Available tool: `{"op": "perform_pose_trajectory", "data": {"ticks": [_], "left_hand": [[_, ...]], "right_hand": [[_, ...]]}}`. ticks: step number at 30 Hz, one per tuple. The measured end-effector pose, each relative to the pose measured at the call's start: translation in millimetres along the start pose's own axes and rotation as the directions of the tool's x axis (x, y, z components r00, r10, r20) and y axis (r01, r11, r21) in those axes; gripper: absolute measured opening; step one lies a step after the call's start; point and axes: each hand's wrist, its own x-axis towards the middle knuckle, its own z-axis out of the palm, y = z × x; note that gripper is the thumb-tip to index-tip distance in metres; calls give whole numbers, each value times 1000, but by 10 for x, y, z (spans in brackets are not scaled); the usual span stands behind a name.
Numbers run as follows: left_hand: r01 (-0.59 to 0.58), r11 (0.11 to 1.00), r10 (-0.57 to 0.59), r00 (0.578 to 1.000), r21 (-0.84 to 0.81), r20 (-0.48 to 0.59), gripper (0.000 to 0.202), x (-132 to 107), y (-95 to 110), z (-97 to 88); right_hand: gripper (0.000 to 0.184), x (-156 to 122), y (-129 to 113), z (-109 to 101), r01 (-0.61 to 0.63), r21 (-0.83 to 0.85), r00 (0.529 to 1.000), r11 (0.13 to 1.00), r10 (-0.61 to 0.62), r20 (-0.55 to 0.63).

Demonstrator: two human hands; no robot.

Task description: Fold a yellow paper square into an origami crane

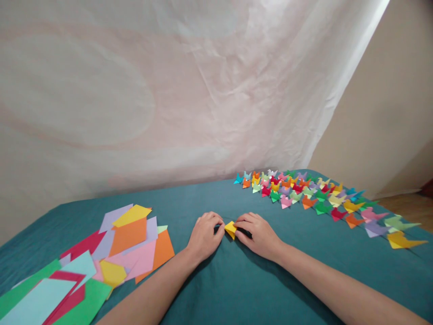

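Note:
A small folded yellow paper piece (230,229) lies on the teal cloth (237,280) between my two hands. My left hand (204,235) pinches its left side with curled fingers. My right hand (257,234) presses on its right side, fingers bent over it. Both forearms rest on the cloth.
A loose heap of coloured paper squares (101,257) lies at the left. Several folded paper figures (318,196) stand in rows at the right, reaching the table's right edge. A crumpled white sheet (169,90) hangs behind as a backdrop.

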Motion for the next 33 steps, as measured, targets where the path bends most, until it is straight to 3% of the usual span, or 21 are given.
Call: {"op": "perform_pose_trajectory", "data": {"ticks": [20, 28, 33], "left_hand": [[-45, 991, 51, 998, -124, 41, 21, 37, -14, 11], [-59, 984, 69, 996, -171, 54, 22, 46, -3, 4], [-67, 981, 78, 995, -180, 56, 21, 48, -8, 5]], "right_hand": [[17, 78, 27, 88, -83, 8, 995, 996, 84, -50], [19, 87, 51, 128, -135, 287, 987, 948, 156, -49], [19, 99, 48, 124, -153, 340, 983, 928, 177, -43]]}}
